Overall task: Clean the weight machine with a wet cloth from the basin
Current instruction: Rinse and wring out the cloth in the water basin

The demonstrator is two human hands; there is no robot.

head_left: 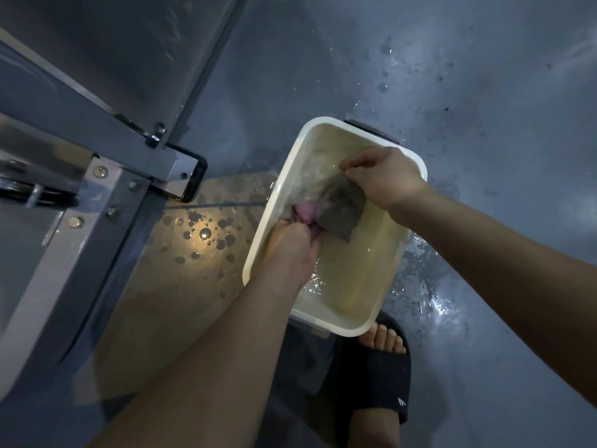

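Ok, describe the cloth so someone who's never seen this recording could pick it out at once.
On the wet floor beside the weight machine stands a white rectangular basin of water. In it, the left hand and right hand each grip an end of the cloth. It is the only soft thing there: dark grey with a pink patch.

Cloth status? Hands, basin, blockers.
Left hand and right hand both grip the cloth, in the basin. Weight machine at left, untouched. Floor wet around basin.
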